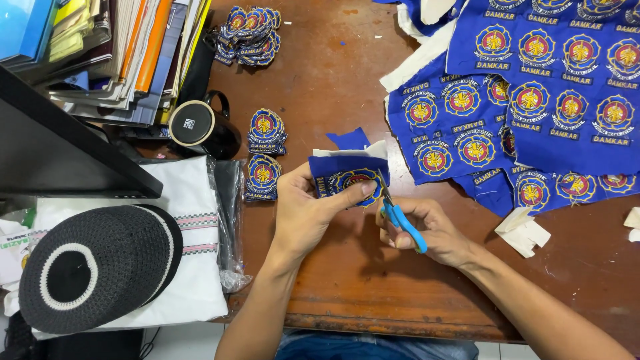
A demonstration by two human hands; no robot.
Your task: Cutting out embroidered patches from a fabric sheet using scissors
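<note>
Clutter rings the work spot on the brown wooden counter [347, 267]. Far side left: leaning stack of books and folders [133, 53], with a black mug [200, 127] lying on its side just below it. Three heaps of cut round badges: one heap [250, 35] at the far edge, two smaller stacks [265, 152] just left of the hands. Left edge: folded white garment in a clear bag [193, 220] with a black knitted cap [93, 267], white-ringed, resting on it. Right side: large blue cloth sheets [533, 100] embroidered with rows of the same round emblem, overlapping and reaching the right frame edge. White backing scraps [523, 232] lie near the right forearm.

Left hand [310, 213] is closed on a blue fabric piece [350, 175], thumb pressed on the front, fingers behind; piece is held above the counter, centre of view. It carries one round emblem, red and yellow middle with a dark rim, white backing showing at its top edge. A loose blue offcut [348, 139] lies just beyond it.

Right hand [427, 230] grips blue-handled scissors [400, 217], fingers through the loops, blades pointing up into the right edge of the piece.

Bare wood lies between the hands and the near counter edge; the sheets crowd the right.
</note>
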